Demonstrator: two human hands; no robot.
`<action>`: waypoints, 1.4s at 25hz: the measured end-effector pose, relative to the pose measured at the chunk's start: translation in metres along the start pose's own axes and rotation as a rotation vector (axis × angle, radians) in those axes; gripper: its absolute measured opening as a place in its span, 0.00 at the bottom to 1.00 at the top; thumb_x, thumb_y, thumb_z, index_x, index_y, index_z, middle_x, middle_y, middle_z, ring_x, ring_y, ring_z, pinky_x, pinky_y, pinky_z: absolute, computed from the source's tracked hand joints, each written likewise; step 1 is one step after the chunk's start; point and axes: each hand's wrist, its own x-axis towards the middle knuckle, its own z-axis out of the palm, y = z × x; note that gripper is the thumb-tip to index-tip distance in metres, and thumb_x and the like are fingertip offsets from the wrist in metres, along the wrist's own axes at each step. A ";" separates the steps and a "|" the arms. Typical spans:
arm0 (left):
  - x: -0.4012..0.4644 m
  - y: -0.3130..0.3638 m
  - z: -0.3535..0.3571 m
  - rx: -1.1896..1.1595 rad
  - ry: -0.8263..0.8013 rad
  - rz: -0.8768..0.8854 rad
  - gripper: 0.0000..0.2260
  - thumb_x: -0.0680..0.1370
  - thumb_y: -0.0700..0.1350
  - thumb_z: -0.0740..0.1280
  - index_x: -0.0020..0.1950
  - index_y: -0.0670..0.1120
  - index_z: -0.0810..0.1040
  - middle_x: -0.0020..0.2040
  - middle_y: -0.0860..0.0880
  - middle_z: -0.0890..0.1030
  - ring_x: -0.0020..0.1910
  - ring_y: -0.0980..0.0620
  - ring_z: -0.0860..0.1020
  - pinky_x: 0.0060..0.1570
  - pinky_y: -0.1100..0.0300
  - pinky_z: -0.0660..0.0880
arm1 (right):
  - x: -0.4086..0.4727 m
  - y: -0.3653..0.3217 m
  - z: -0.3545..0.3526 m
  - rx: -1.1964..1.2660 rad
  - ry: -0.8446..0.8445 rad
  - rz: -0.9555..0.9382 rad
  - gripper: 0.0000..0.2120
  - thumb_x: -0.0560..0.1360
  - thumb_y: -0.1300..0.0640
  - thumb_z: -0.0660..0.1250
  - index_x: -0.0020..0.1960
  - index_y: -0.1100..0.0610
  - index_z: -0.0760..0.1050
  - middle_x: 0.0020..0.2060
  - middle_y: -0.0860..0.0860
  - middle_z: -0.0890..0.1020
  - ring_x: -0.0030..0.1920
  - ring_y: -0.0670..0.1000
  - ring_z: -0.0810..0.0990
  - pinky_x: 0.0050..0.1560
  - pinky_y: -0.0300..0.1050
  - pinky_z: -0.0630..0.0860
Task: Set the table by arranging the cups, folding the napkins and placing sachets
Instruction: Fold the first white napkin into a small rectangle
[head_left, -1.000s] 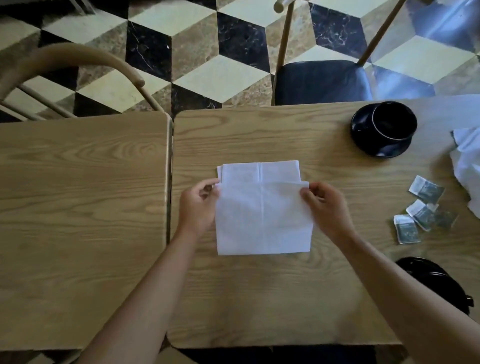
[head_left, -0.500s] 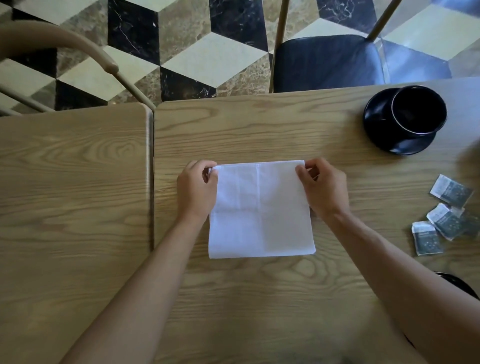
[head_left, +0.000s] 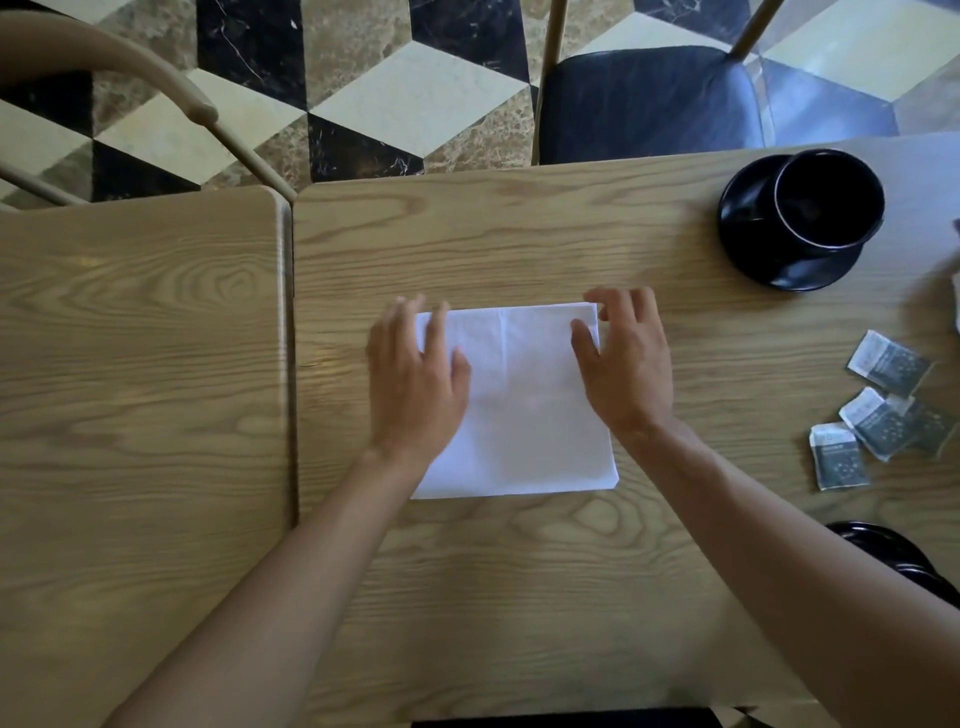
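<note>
My left hand (head_left: 415, 374) and right hand (head_left: 623, 364) spread flat, apart, pressing folded napkin (head_left: 519, 405) on table (head_left: 519, 571) centre. Napkin thin, soft, light, probably paper; slides easily. Best pinch far corners. Sachets (head_left: 883, 405) loose at right, near cup (head_left: 826, 200).

Matt grained wood tabletop (head_left: 519, 597); soft white paper napkin (head_left: 524, 405); glossy black cup (head_left: 826, 200) and saucer (head_left: 748, 244); polished marble floor (head_left: 395, 98).

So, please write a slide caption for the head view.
Both hands, left and right, press a folded white napkin flat on the wooden table.
</note>
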 end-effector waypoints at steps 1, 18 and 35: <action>-0.010 0.007 0.003 0.031 -0.051 0.108 0.20 0.80 0.44 0.64 0.69 0.35 0.74 0.70 0.33 0.72 0.71 0.31 0.68 0.70 0.35 0.64 | 0.000 0.000 0.001 -0.005 -0.016 -0.011 0.12 0.79 0.57 0.67 0.62 0.56 0.77 0.55 0.53 0.75 0.52 0.52 0.77 0.51 0.47 0.75; -0.075 0.023 0.018 0.129 -0.255 0.153 0.31 0.84 0.59 0.51 0.82 0.42 0.55 0.82 0.36 0.52 0.82 0.38 0.48 0.77 0.36 0.52 | -0.040 -0.022 0.004 -0.234 -0.119 -0.355 0.18 0.80 0.58 0.65 0.69 0.63 0.75 0.70 0.63 0.73 0.72 0.66 0.70 0.74 0.61 0.64; -0.074 0.005 -0.006 -0.020 -0.099 -0.245 0.27 0.76 0.48 0.68 0.71 0.34 0.70 0.66 0.33 0.73 0.64 0.32 0.71 0.64 0.41 0.69 | -0.071 0.028 -0.022 -0.189 -0.105 -0.006 0.25 0.76 0.53 0.68 0.71 0.59 0.71 0.65 0.59 0.74 0.65 0.61 0.72 0.63 0.52 0.72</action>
